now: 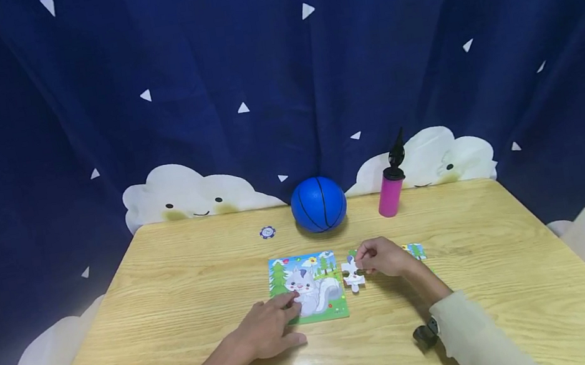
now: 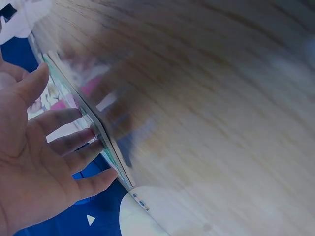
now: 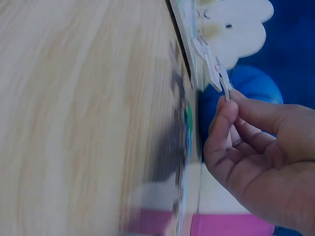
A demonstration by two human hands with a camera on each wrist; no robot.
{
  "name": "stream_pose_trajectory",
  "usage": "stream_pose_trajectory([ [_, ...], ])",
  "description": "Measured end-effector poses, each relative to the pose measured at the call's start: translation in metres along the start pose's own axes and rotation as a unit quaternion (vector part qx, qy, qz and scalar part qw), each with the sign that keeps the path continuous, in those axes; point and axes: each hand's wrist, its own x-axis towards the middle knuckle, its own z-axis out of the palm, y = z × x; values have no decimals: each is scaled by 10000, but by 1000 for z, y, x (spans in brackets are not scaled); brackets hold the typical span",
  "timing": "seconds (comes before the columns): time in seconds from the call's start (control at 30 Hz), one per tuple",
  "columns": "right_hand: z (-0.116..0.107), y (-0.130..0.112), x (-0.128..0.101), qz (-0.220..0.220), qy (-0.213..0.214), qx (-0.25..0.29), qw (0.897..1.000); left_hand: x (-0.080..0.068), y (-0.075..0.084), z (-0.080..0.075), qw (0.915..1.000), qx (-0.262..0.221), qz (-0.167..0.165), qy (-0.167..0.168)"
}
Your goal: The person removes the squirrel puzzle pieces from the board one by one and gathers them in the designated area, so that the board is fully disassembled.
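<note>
A square picture puzzle [image 1: 318, 298] with a grey squirrel and green trees lies flat on the table. My left hand [image 1: 267, 328] touches it with fingers spread and fairly straight; the left wrist view shows the fingertips at the puzzle's edge [image 2: 101, 125]. Just right of the picture, my right hand [image 1: 385, 257] pinches a pale jigsaw piece [image 1: 353, 277] between thumb and fingers. In the right wrist view the piece [image 3: 211, 69] is held up off the table, tilted; whether it is one piece or two joined is hard to tell. More puzzle pieces [image 1: 416, 250] lie beyond the right hand, partly hidden.
A blue basketball [image 1: 318, 205] stands behind the puzzle. To its right is a pink hand pump [image 1: 390, 193] with a black nozzle, and to its left a blue-and-white poker chip [image 1: 268, 232]. A dark blue curtain [image 1: 227, 47] hangs behind the wooden table [image 1: 184, 255].
</note>
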Motion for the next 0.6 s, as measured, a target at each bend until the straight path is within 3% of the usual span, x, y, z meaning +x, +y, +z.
stream_pose_trajectory([
  [0.27, -26, 17, -21, 170, -119, -135, 9997, 1, -1, 1, 9999, 103, 32, 34],
  [0.6, -43, 34, -38, 235, -136, -684, 9973, 2, -1, 1, 9999, 123, 48, 50],
])
